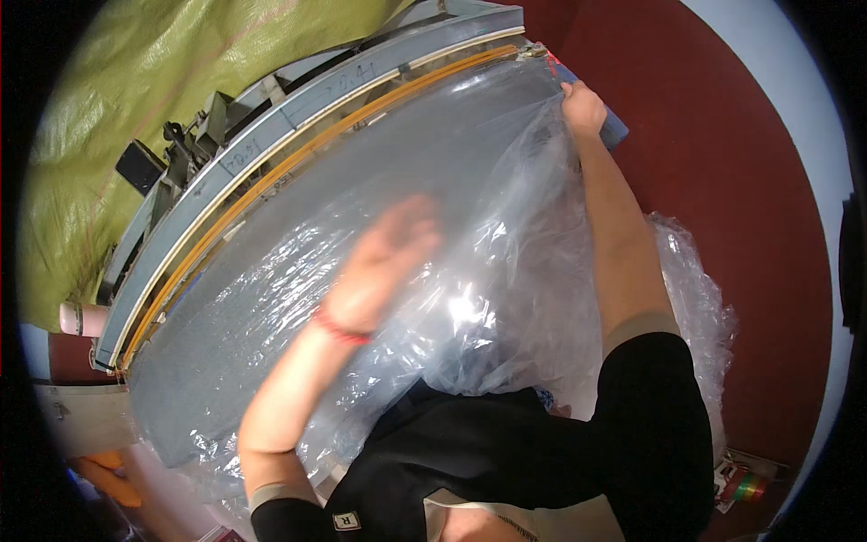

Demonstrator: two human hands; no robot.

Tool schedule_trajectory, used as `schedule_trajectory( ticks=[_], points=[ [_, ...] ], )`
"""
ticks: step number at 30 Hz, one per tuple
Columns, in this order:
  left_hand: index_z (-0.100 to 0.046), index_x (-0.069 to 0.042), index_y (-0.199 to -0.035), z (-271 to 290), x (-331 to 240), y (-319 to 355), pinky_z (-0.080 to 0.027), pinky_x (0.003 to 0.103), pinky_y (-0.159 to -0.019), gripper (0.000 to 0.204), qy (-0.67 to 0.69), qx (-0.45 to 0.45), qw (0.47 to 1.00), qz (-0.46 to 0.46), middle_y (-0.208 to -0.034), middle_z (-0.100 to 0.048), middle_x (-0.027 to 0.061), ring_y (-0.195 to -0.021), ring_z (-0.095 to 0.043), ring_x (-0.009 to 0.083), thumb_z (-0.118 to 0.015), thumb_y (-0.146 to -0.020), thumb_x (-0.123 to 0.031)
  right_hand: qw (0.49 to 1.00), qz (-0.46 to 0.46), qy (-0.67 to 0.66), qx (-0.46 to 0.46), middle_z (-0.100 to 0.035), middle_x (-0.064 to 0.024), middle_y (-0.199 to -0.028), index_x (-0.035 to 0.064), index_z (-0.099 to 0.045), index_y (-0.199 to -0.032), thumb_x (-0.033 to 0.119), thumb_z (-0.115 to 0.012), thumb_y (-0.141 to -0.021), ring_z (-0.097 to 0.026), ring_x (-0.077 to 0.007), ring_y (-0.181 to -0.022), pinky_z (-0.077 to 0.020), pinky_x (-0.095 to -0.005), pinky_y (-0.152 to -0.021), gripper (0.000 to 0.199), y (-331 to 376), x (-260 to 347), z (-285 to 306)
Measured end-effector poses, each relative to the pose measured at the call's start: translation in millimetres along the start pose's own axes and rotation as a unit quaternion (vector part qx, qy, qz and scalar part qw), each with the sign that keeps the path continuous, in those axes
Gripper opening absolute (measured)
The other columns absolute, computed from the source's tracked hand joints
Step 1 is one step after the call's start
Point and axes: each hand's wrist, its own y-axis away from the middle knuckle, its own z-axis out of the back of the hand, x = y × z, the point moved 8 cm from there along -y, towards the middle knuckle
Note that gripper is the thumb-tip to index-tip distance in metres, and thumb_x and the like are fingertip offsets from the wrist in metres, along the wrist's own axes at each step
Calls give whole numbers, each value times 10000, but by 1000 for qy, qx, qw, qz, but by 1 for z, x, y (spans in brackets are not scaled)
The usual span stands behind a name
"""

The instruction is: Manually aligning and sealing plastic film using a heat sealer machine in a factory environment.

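Observation:
A large sheet of clear plastic film is spread over a grey flat surface and drapes down in loose folds in front of my body. At the far right corner my right hand is closed on the film's edge and pulls its folds taut. My left hand, blurred by motion, is over the middle of the film with its fingers stretched out. Whether it touches the film I cannot tell. A red cord bracelet circles that wrist.
Along the far side runs a long grey metal frame with an orange strip. Yellow-green sheeting lies beyond it. A pink cylinder stands at the frame's left end. Dark red floor stretches to the right, with bunched film beside me.

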Motion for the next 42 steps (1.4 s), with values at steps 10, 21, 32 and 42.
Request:
schedule_trajectory(
  ticks=[10, 21, 32, 42],
  points=[
    [-609, -27, -940, -107, -45, 82, -416, 273, -731, 240, -15, 448, 879, -162, -906, -580, 69, -865, -532, 152, -564, -811, -224, 999, 28, -5, 36, -602, -183, -815, 69, -583, -882, 359, -433, -842, -574, -355, -798, -435, -453, -693, 329, 3, 10, -7],
    [-560, -27, -1064, 186, -169, 399, -395, 278, -820, 288, -167, -94, 933, -305, -1014, -570, 86, -999, -494, 167, -544, -806, -153, 998, 35, 24, 56, -596, -176, -886, 137, -582, -948, 435, -412, -830, -553, -370, -862, -432, -464, -685, 363, 0, 7, -13],
    [-518, -27, -1123, 286, -184, 600, -394, 273, -844, 342, -245, -720, 608, -229, -1071, -556, 80, -990, -506, 164, -541, -800, -136, 995, 41, 41, 80, -576, -172, -959, 137, -531, -1036, 438, -338, -873, -529, -383, -895, -421, -470, -704, 393, -5, -4, -23],
    [-536, -27, -1101, 209, -88, 319, -243, 422, -987, 375, -676, -316, 664, -53, -1250, -434, 151, -1232, -284, 343, -513, -830, -285, 996, 37, 45, 69, -579, -164, -959, 127, -534, -1026, 452, -318, -877, -531, -380, -889, -421, -464, -692, 417, -7, -7, -18]
  ],
)
